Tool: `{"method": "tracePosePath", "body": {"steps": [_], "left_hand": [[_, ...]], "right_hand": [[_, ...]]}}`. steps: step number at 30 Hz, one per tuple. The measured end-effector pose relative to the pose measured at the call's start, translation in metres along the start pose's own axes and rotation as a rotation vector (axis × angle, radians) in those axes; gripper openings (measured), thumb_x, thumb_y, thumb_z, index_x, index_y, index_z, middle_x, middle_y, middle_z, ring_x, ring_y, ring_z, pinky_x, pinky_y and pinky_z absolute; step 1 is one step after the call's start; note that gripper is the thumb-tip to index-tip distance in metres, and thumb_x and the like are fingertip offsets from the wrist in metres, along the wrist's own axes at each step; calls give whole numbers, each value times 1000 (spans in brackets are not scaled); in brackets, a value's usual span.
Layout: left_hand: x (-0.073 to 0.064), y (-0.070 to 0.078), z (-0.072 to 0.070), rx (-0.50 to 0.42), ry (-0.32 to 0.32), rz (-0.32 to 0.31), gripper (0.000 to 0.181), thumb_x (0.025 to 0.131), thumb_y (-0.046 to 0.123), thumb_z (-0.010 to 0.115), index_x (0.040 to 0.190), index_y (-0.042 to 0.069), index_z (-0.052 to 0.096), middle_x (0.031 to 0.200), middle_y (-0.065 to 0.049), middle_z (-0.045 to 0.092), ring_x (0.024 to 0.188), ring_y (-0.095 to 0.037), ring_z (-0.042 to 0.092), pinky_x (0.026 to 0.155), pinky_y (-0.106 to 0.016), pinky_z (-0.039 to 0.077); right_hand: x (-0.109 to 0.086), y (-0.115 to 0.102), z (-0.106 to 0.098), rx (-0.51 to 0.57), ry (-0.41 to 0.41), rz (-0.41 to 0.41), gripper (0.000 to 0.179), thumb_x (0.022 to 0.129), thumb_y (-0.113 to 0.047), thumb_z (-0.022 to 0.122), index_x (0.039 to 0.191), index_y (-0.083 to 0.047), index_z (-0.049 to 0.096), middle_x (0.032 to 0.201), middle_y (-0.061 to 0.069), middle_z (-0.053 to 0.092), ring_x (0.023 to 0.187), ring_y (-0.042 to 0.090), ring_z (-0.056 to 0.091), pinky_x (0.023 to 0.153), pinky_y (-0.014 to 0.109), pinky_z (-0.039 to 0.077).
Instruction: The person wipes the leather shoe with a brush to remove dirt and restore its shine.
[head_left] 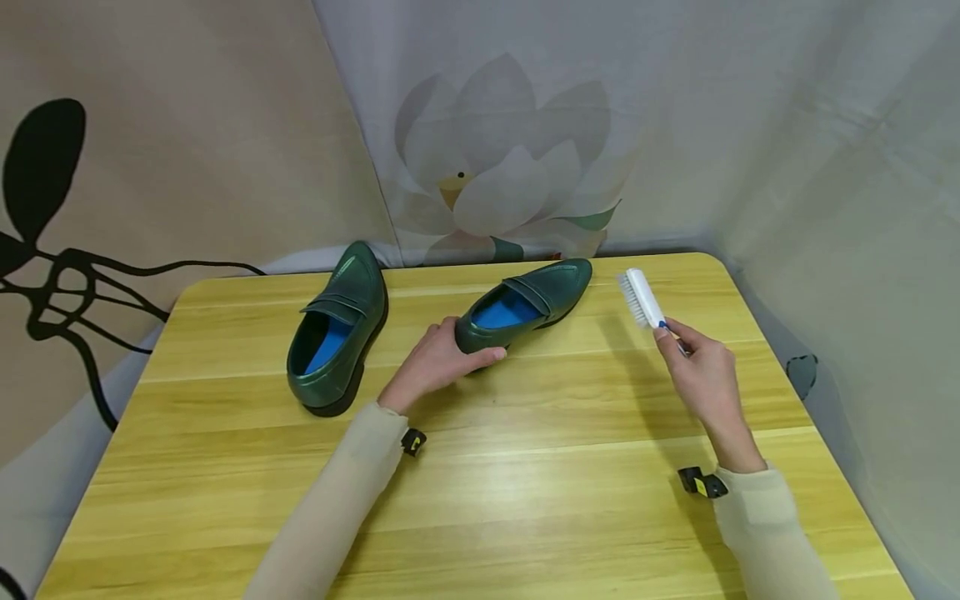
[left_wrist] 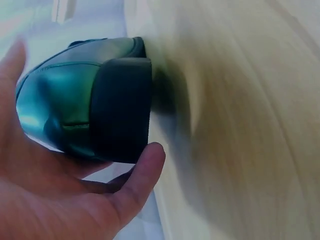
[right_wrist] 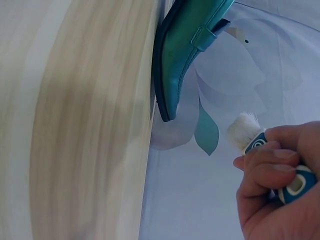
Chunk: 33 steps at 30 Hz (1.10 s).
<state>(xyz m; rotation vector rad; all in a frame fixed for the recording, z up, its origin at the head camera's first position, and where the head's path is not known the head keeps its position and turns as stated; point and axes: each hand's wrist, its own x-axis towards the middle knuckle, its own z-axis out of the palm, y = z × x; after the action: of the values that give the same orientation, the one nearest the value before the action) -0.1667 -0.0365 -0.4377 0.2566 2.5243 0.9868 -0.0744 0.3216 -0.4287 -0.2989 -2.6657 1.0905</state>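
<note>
A dark green loafer [head_left: 555,290] with a blue insole lies at a slant, its pointed toe toward the back right. My left hand [head_left: 444,358] grips it round the heel, thumb on the near side; in the left wrist view the heel block [left_wrist: 122,110] sits between the thumb and fingers, with a shadow on the wood beside it. A white brush [head_left: 643,298] with a partly blue handle is held up in my right hand [head_left: 703,367], over the right part of the table. Its pale bristles [right_wrist: 243,129] are apart from the shoe.
The matching green loafer [head_left: 337,333] stands to the left, toe toward the back edge. Both shoes are on a light wooden table [head_left: 525,500]. A curtain with a printed flower [head_left: 502,167] hangs right behind it, and pale fabric [head_left: 862,208] borders the right side.
</note>
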Motion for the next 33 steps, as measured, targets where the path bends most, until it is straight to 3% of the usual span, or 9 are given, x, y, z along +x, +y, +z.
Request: {"method": "tracePosePath", "body": {"steps": [3,11,15,19,21,25,29,33], "left_hand": [[-1,-1,2,37,13,-6,106,82,73,72,151,-1,41,138,-22,48,115,-36,54,101,-52,48],[-2,-4,4,104,74,10,100,84,66,75,151,-2,44,137,-24,46,118,-37,49,103,-52,45],[-2,-4,7,66,111,80,109,83,65,76,160,3,31,155,-21,34,138,-38,40,114,-55,38],[-2,6,9,58,220,195,108,86,63,76,162,4,26,167,-15,21,156,-37,15,123,-55,23],[-1,15,10,125,271,259,104,88,61,75,161,2,30,167,-15,22,157,-39,11,124,-56,19],[6,39,11,385,318,327,99,90,65,69,158,0,36,165,-19,27,156,-42,14,123,-60,19],[18,59,13,613,317,308,104,88,74,64,158,2,38,167,-20,24,155,-44,16,120,-63,23],[30,71,14,735,281,252,111,83,78,66,160,4,36,167,-23,24,153,-47,20,117,-65,28]], "right_hand": [[0,0,1,3,-1,-9,52,107,-40,55,137,2,66,73,11,59,46,9,39,39,26,32],[-2,-2,6,10,-19,-12,53,107,-41,56,136,2,66,74,12,61,47,10,40,40,26,32],[-3,-3,12,29,-10,-29,51,106,-40,58,134,2,68,72,11,60,48,10,40,40,26,32],[-5,-3,20,50,-7,-74,47,106,-37,59,132,1,69,69,10,58,48,10,39,40,25,32],[-6,-3,24,58,-13,-93,46,106,-36,60,131,1,69,68,9,57,48,10,38,40,25,31],[-9,-4,28,63,-20,-100,46,106,-36,59,133,1,69,68,9,57,47,10,38,40,25,31],[-10,-5,30,63,-28,-94,48,107,-37,59,135,1,67,69,10,58,47,10,38,40,25,31],[-9,-7,31,57,-29,-97,48,107,-37,59,135,1,67,68,9,57,47,10,38,40,25,31]]}}
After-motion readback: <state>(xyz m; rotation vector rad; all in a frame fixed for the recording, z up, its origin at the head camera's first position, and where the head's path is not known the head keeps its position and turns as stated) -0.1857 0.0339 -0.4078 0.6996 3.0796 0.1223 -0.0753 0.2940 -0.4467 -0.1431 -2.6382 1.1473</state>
